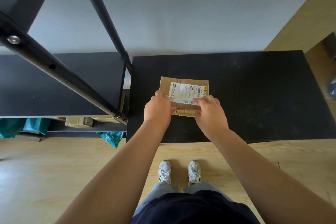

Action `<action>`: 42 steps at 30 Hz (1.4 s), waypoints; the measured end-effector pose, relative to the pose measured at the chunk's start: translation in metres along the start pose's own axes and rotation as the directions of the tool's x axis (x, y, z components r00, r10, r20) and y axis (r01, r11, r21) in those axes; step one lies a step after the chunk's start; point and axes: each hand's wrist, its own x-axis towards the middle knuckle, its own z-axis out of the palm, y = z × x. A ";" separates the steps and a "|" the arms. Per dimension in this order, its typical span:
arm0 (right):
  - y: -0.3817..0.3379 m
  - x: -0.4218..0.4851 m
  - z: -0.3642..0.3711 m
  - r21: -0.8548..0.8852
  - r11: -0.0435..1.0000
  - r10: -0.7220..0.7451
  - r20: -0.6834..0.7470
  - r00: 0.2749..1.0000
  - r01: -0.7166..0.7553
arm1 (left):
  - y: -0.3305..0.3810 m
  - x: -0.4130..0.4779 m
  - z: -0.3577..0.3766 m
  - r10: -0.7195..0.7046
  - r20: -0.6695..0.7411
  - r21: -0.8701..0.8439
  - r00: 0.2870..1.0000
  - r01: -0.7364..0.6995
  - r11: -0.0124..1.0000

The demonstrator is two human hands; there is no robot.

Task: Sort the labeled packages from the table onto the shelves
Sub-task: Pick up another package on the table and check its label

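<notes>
A flat brown cardboard package point(181, 85) with a white shipping label lies on the black table point(254, 96), near its left side. My left hand point(158, 108) grips the package's near left edge, thumb on top. My right hand point(211, 112) holds its near right corner, fingers lying over the label's edge. The package rests flat on the tabletop. A black metal shelf unit point(63, 82) stands directly to the left of the table.
Lower shelves hold teal bags point(34, 125) and brown parcels point(78, 122). Another teal bag point(111, 137) sticks out at floor level by the table leg. The floor is light wood. My feet point(180, 172) stand just before the table's front edge. A grey wall is behind.
</notes>
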 end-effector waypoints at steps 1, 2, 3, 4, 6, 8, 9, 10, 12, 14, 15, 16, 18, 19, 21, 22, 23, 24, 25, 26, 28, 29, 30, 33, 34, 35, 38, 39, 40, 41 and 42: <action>0.000 0.000 0.001 -0.039 0.999 -0.020 0.011 1.000 0.021 | 0.000 0.000 0.000 -0.014 0.012 -0.026 1.000 0.015 1.000; 0.000 -0.001 0.002 -0.080 0.996 -0.036 0.020 0.999 0.038 | 0.000 0.000 0.000 -0.042 0.022 -0.074 0.999 0.044 0.996; 0.000 -0.001 0.002 -0.118 0.992 -0.048 0.029 0.998 0.051 | 0.000 0.001 -0.002 -0.070 0.030 -0.115 0.997 0.073 0.991; 0.001 -0.002 0.003 -0.151 0.987 -0.057 0.037 0.998 0.062 | 0.001 0.002 -0.004 -0.077 0.032 -0.127 0.997 0.081 0.989; 0.002 -0.001 0.003 -0.190 0.979 -0.066 0.058 0.996 0.076 | 0.002 0.006 -0.010 -0.037 0.002 -0.070 0.999 0.037 0.997; 0.003 -0.002 0.002 -0.191 0.978 -0.070 0.066 0.995 0.081 | 0.001 0.012 -0.012 0.065 -0.074 -0.018 0.995 -0.066 0.998; 0.003 -0.002 0.001 -0.183 0.980 -0.071 0.064 0.995 0.082 | 0.000 0.016 -0.012 0.122 -0.093 -0.002 0.988 -0.123 0.992; 0.004 -0.002 0.001 -0.174 0.981 -0.072 0.061 0.996 0.081 | -0.002 0.022 -0.011 0.165 -0.094 0.008 0.982 -0.165 0.986; 0.004 -0.003 0.000 -0.170 0.982 -0.075 0.063 0.995 0.085 | -0.007 0.030 -0.009 0.204 -0.039 0.032 0.978 -0.203 0.979; 0.004 -0.004 -0.001 -0.179 0.980 -0.080 0.075 0.994 0.092 | -0.012 0.034 -0.007 0.207 0.015 0.040 0.978 -0.208 0.977; 0.004 -0.004 -0.002 -0.185 0.978 -0.080 0.082 0.993 0.094 | -0.013 0.033 -0.005 0.201 0.013 0.036 0.979 -0.201 0.979; 0.005 -0.004 -0.002 -0.191 0.977 -0.078 0.090 0.993 0.094 | -0.014 0.032 -0.004 0.193 -0.002 0.029 0.981 -0.193 0.981; 0.005 -0.003 -0.001 -0.200 0.976 -0.065 0.101 0.993 0.084 | -0.013 0.029 -0.003 0.174 -0.023 0.020 0.985 -0.173 0.985; 0.004 -0.001 -0.001 -0.202 0.976 -0.054 0.107 0.993 0.075 | -0.012 0.027 -0.003 0.165 -0.029 0.025 0.986 -0.164 0.986; 0.004 0.003 -0.002 -0.207 0.976 -0.037 0.133 0.990 0.064 | -0.009 0.023 -0.002 0.145 -0.025 0.043 0.989 -0.144 0.989; 0.003 0.006 -0.003 -0.212 0.975 -0.033 0.153 0.988 0.065 | -0.007 0.021 -0.002 0.129 -0.015 0.053 0.992 -0.128 0.990; 0.002 0.009 -0.004 -0.215 0.974 -0.032 0.168 0.985 0.068 | -0.005 0.018 -0.001 0.114 -0.010 0.067 0.993 -0.113 0.991; 0.001 0.011 -0.005 -0.214 0.974 -0.033 0.174 0.984 0.070 | -0.003 0.015 0.001 0.102 -0.008 0.084 0.995 -0.101 0.991; 0.000 0.012 -0.005 -0.211 0.975 -0.033 0.167 0.985 0.068 | -0.002 0.012 0.002 0.091 -0.009 0.102 0.996 -0.090 0.991; 0.000 0.013 -0.005 -0.199 0.978 -0.028 0.146 0.989 0.057 | -0.001 0.009 0.003 0.079 -0.011 0.115 0.997 -0.077 0.990; -0.001 0.012 -0.003 -0.158 0.987 0.010 0.069 0.998 0.001 | -0.002 0.005 0.005 0.040 -0.020 0.096 0.999 -0.038 0.995; -0.001 0.011 -0.002 -0.130 0.991 0.039 0.033 0.999 -0.034 | -0.003 0.004 0.005 0.011 -0.024 0.064 1.000 -0.010 0.998; -0.002 0.009 -0.001 -0.097 0.993 0.069 0.014 0.998 -0.067 | -0.004 0.003 0.006 -0.019 -0.024 0.025 1.000 0.019 1.000; -0.003 0.004 0.004 -0.008 0.991 0.133 0.091 0.987 -0.132 | -0.007 -0.004 0.008 -0.048 -0.024 -0.053 0.999 0.047 0.997; -0.004 0.003 0.007 0.012 0.990 0.137 0.146 0.980 -0.140 | -0.008 -0.008 0.009 -0.042 -0.027 -0.068 0.999 0.040 0.997; -0.004 0.002 0.010 0.027 0.989 0.138 0.202 0.970 -0.146 | -0.008 -0.012 0.010 -0.033 -0.032 -0.081 0.999 0.030 0.996; -0.003 0.003 0.015 0.059 0.985 0.143 0.263 0.954 -0.164 | -0.007 -0.022 0.015 -0.009 -0.049 -0.133 0.999 0.003 0.991; -0.003 0.004 0.014 0.064 0.984 0.145 0.261 0.954 -0.167 | -0.006 -0.025 0.018 -0.006 -0.059 -0.168 0.998 -0.004 0.986; -0.001 0.006 0.014 0.068 0.984 0.145 0.257 0.955 -0.168 | -0.006 -0.027 0.021 -0.003 -0.069 -0.203 0.998 -0.011 0.979; 0.000 0.007 0.013 0.069 0.983 0.145 0.256 0.956 -0.168 | -0.005 -0.029 0.023 -0.004 -0.075 -0.236 0.997 -0.014 0.972; 0.001 0.008 0.012 0.068 0.983 0.148 0.257 0.955 -0.170 | -0.005 -0.031 0.025 -0.009 -0.076 -0.270 0.997 -0.012 0.963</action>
